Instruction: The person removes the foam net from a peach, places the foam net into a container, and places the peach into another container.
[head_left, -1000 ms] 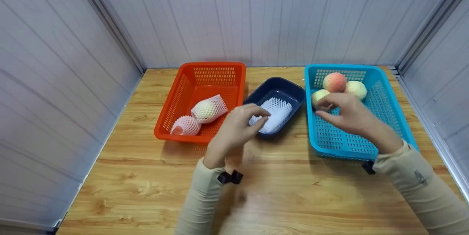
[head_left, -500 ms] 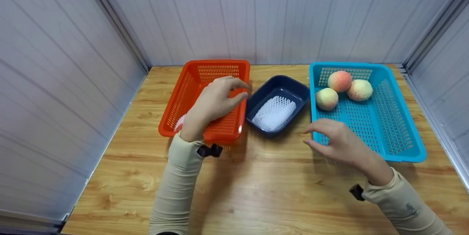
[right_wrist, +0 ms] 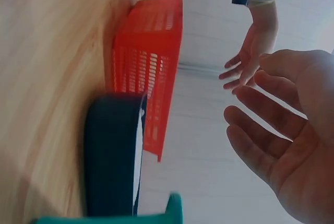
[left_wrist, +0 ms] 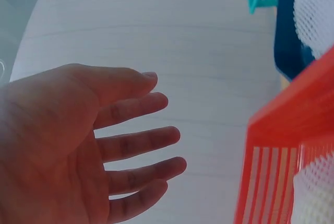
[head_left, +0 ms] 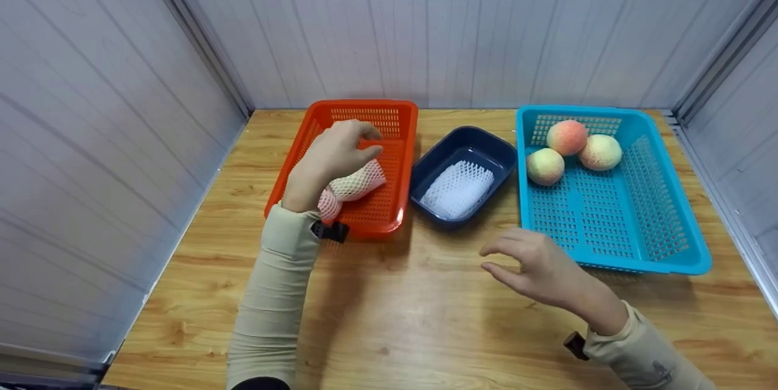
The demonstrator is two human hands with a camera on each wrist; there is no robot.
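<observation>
Above the red basket [head_left: 389, 220] hovers my left hand [head_left: 331, 156], its fingers loosely bent and holding nothing; the left wrist view shows its palm [left_wrist: 57, 135] bare. Beneath it in the basket lie two fruits in foam net sleeves: a pale peach [head_left: 358, 182] in a net, and a pinkish netted one [head_left: 329, 205] partly hidden by my wrist. My right hand [head_left: 535, 265] is over the table in front of the blue basket [head_left: 668, 265], fingers relaxed with nothing between them. Inside that basket sit three bare peaches [head_left: 567, 137] near the back left.
Between the two baskets stands a navy tray [head_left: 437, 162], set at an angle, with white foam nets [head_left: 460, 189] in it. The wooden table [head_left: 395, 317] ends at a panelled wall [head_left: 389, 31] behind, with more panels at left and right.
My left hand has gone from beside the navy tray, leftward over the red basket. My right hand has left the blue basket, coming nearer and slightly left. The head view has shifted a little.
</observation>
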